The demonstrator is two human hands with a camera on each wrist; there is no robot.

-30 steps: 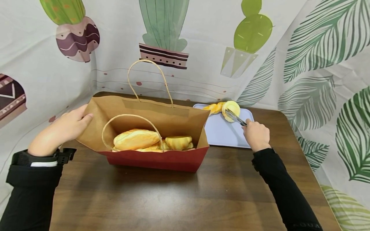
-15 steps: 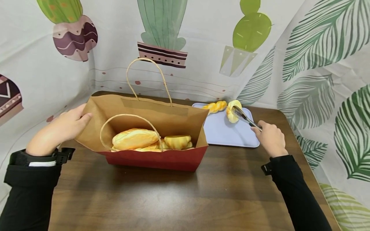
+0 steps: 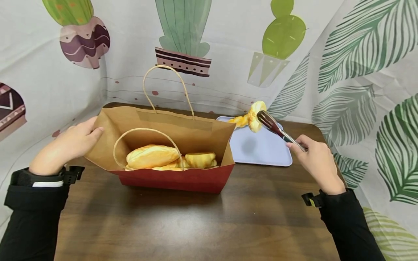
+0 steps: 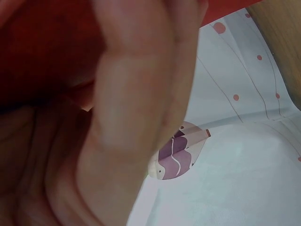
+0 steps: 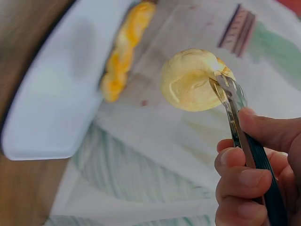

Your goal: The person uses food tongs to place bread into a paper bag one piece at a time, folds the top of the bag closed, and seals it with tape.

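Note:
At the left side of a red paper bag point(image 3: 176, 183) with a brown inside, my left hand point(image 3: 72, 143) pinches the rim between thumb and fingers. Several breads show in the bag, among them a long loaf point(image 3: 152, 156). My right hand point(image 3: 316, 159) grips metal tongs point(image 3: 274, 126). Between the tongs' tips is a round pale-yellow bun point(image 5: 188, 82), raised above the light-blue tray point(image 3: 261, 154). In the left wrist view the left fingers point(image 4: 134, 103) curl against the red paper.
A twisted bread point(image 3: 240, 121) lies at the back left of the tray, partly behind the bag's right edge. Two looped handles rise from the bag, the rear handle point(image 3: 166, 66) upright. A patterned cloth point(image 3: 228, 43) hangs behind the wooden table point(image 3: 196, 228).
The right hand has drawn back toward the right and front, and the tongs have lifted and tilted the bun above the tray. The left hand keeps its hold on the bag.

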